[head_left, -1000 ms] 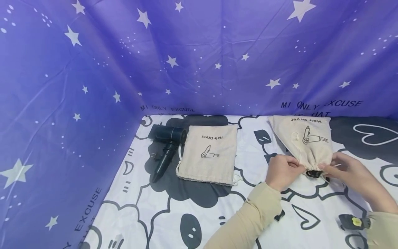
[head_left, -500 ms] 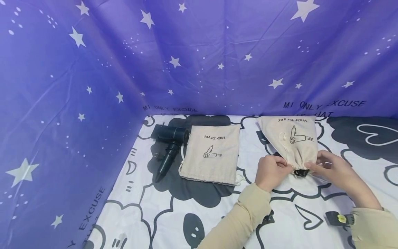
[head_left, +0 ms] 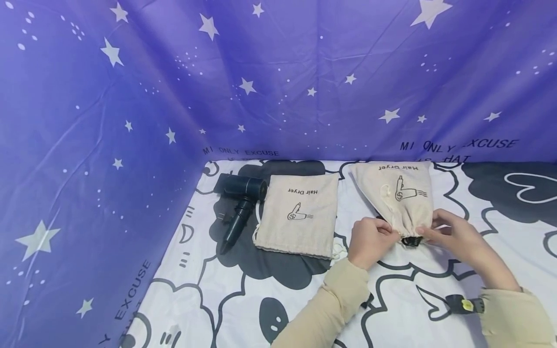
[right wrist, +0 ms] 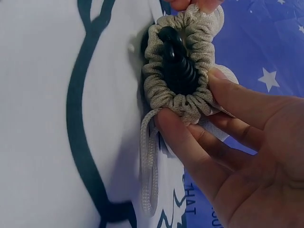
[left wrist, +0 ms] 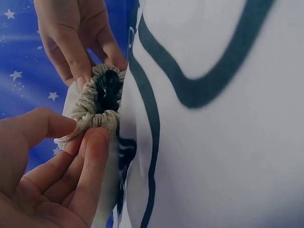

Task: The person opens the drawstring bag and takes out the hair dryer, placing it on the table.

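A beige cloth drawstring bag [head_left: 402, 198] printed "Hair Dryer" lies on the right, its gathered mouth facing me. Part of a black ribbed object [right wrist: 179, 71] shows inside the mouth; the bag hides the rest. My left hand [head_left: 371, 240] pinches one side of the gathered rim between thumb and fingers. On the opposite side, my right hand [head_left: 457, 240] pinches the rim too. From the mouth hangs a white drawcord loop [right wrist: 148, 166], beside the right fingers. A second matching bag [head_left: 300, 217] lies flat to the left, and a black hair dryer [head_left: 241, 200] lies beside it.
A white cloth with black cartoon prints [head_left: 209, 299] covers the table. Purple-blue curtains with white stars [head_left: 278, 72] stand behind and to the left. The hair dryer's head is close to the flat bag's left edge.
Both hands and the right bag have shifted left toward the flat bag. The grip on the rim looks the same. The hair dryer and flat bag stay put, apart from slight camera movement.
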Motion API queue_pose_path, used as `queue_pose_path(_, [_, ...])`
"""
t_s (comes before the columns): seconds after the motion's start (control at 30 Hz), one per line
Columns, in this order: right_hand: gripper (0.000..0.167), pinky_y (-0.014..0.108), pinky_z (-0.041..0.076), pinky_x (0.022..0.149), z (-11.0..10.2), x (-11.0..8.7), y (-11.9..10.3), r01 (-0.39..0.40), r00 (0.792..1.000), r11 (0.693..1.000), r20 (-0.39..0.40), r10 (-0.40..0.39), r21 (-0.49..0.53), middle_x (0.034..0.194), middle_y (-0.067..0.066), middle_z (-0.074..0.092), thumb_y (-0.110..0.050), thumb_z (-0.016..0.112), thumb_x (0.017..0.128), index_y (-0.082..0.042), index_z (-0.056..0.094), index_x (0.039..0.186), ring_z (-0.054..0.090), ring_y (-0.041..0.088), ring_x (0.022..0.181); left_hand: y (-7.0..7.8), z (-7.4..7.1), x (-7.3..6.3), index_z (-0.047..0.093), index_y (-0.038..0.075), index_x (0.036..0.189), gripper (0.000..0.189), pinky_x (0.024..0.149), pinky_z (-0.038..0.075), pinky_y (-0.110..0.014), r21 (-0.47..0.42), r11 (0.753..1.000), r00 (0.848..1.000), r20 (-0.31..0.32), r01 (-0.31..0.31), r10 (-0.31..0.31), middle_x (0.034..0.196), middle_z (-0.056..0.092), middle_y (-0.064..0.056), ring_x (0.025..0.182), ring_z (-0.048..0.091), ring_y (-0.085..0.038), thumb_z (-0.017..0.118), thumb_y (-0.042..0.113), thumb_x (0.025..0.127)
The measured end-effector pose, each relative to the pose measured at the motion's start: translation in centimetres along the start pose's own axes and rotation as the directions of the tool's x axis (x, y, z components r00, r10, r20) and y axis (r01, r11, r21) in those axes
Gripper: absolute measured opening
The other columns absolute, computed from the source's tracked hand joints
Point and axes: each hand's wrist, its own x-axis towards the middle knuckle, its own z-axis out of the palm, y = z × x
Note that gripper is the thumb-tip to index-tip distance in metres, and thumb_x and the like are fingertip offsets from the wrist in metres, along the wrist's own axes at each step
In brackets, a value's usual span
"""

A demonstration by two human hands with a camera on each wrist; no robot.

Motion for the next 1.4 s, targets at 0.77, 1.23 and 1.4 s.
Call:
queue_pose_path(0.77, [0.04, 0.027, 0.046, 0.067, 2.7, -0.1, -3.1, 0.026, 0.998, 1.0, 0.053, -0.026, -0.005, 0.09, 0.005, 0.062, -0.029, 0.077, 0.087, -0.003, 0.053, 0.105, 0.063, 0.016, 0.084, -3.0, -3.8, -0.6, 0.071, 0.006, 0.086, 0.005, 0.06, 0.045, -0.012, -0.159, 0.982, 0.988, 0.134, 0.098, -0.077, 0.071, 0.068, 0.005, 0.06, 0.055, 0.007, 0.072, 0.011, 0.085])
queue_pose_path(1.23, [0.03, 0.026, 0.05, 0.065, 2.6, -0.3, -3.0, 0.074, 0.996, 0.993, -0.039, -0.078, -0.092, 0.08, -0.001, 0.067, -0.021, 0.081, 0.082, -0.003, 0.061, 0.096, 0.066, 0.013, 0.075, -1.5, -3.0, 0.0, 0.066, 0.013, 0.085, 0.017, 0.057, 0.041, -0.008, 0.05, 0.998, 0.98, 0.192, 0.038, -0.047, 0.07, 0.065, 0.009, 0.059, 0.051, 0.007, 0.081, 0.02, 0.082])
queue_pose_path(1.4, [0.025, 0.02, 0.048, 0.06, 2.5, -0.1, -3.4, 0.115, 0.986, 0.988, -0.108, -0.126, -0.099, 0.075, -0.001, 0.068, -0.013, 0.081, 0.079, -0.002, 0.064, 0.095, 0.06, -0.003, 0.066, -1.3, -2.6, 0.2, 0.066, 0.015, 0.082, 0.02, 0.053, 0.037, -0.008, 0.1, 0.995, 0.993, 0.117, 0.004, -0.016, 0.064, 0.062, 0.012, 0.055, 0.047, 0.009, 0.082, 0.026, 0.081])
